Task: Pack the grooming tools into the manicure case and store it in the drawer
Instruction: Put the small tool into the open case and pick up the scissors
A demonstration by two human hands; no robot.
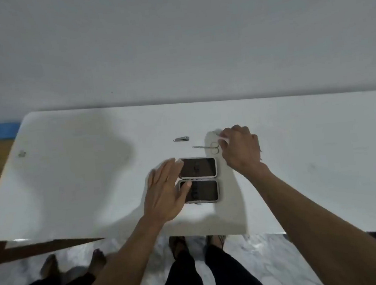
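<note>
The manicure case point(201, 168) lies open on the white table point(71, 175), its two dark-lined halves one behind the other. My left hand point(166, 189) rests with straight fingers on the case's left edge, thumb on the near half. Behind the case lie small scissors point(206, 147) and a nail clipper point(181, 139). My right hand point(240, 149) hovers just right of the scissors and pinches a thin pale tool point(221, 137) between its fingertips.
A small pale speck point(21, 153) sits near the table's far left edge. A grey wall rises behind the table. Another person's feet point(72, 263) stand on the marble floor at the lower left, next to my own legs.
</note>
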